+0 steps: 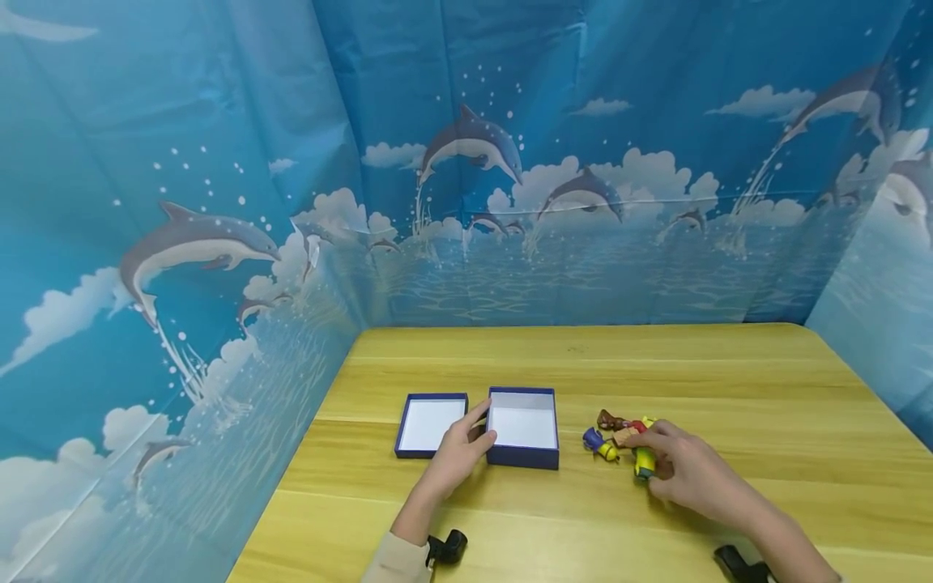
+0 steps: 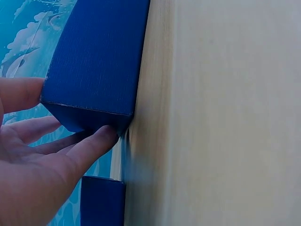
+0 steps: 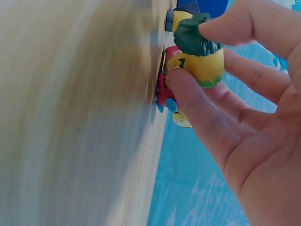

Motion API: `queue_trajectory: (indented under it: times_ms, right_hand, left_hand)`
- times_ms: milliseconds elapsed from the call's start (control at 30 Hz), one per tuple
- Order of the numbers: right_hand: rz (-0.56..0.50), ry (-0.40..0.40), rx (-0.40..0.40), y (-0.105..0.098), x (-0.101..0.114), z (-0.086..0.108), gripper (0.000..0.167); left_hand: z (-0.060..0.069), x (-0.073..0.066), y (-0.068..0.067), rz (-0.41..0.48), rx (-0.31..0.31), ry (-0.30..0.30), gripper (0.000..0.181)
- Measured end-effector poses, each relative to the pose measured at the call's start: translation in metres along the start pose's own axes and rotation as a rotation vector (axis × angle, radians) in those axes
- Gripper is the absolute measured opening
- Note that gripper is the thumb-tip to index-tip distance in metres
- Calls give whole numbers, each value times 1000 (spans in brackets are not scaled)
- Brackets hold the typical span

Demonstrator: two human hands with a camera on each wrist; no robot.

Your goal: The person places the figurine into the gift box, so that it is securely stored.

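Against the left wall of an open dark-blue box with a white inside [image 1: 521, 421] rests my left hand [image 1: 453, 457], its fingers spread. The left wrist view has this hand [image 2: 51, 157] touching the corner of the blue box [image 2: 96, 56]. My right hand [image 1: 696, 478] pinches a yellow and green figure [image 1: 645, 463] above the table, beside other small figures. Close up in the right wrist view, the hand [image 3: 263, 113] has its digits around that figure [image 3: 204, 68]; a red and blue figure [image 3: 165, 92] lies behind it.
A shallow blue-rimmed lid [image 1: 432, 424] lies left of the box. Brown, red and purple-yellow figures [image 1: 601, 444] lie together between the box and my right hand. The wooden table [image 1: 568, 356] meets a dolphin-patterned curtain [image 1: 619, 267] at its back and sides.
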State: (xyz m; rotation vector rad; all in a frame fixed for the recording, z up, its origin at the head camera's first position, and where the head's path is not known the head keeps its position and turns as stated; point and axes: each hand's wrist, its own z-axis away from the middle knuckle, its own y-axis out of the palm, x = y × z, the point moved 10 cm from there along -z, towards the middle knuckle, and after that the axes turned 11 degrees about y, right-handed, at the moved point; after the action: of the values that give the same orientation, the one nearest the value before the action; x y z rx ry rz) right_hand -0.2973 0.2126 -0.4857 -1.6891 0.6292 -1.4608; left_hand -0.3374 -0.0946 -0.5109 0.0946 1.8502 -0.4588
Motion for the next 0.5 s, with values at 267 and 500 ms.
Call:
queue_trajectory:
  times_ms: [267,500]
  right_hand:
    - [-7,22,-18,0,-1,1,67]
    - [-56,2,-48,-3,1,1,72]
  left_hand:
    - [1,0,2,13,9,-4,59]
    - [1,-1,2,13,1,-11,58]
